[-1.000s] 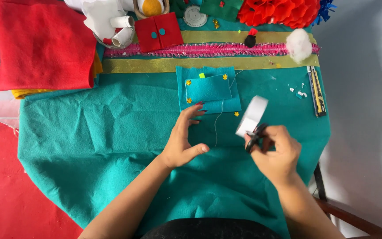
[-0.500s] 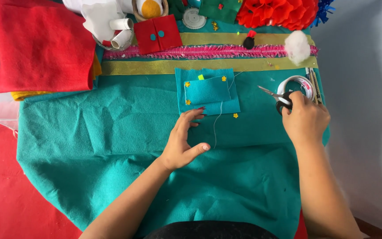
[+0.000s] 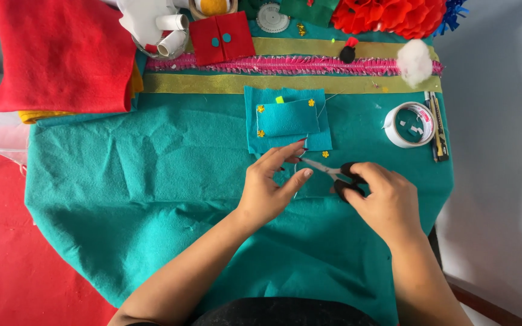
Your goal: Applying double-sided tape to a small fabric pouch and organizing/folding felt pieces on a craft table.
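My right hand (image 3: 385, 202) grips black-handled scissors (image 3: 341, 175), the blades pointing left toward my left hand (image 3: 267, 187). My left hand rests on the big teal felt cloth (image 3: 152, 181), its fingertips pinching a thin pale thread (image 3: 296, 187) just below a small teal felt patch (image 3: 288, 119). That patch is layered, with tiny yellow flower sequins at its corners. The scissor tips sit between my left index finger and thumb, beside the thread.
A white tape roll (image 3: 408, 124) and a utility knife (image 3: 437, 127) lie at the right. Gold (image 3: 212, 83) and pink (image 3: 261, 64) ribbon strips run across the back. Folded red felt (image 3: 61, 54), a cotton ball (image 3: 415, 60) and a red paper flower (image 3: 388, 15) lie behind.
My right hand set the tape roll down at the right, picked up the scissors there and brought them left to my left hand. My left fingers lifted toward the thread.
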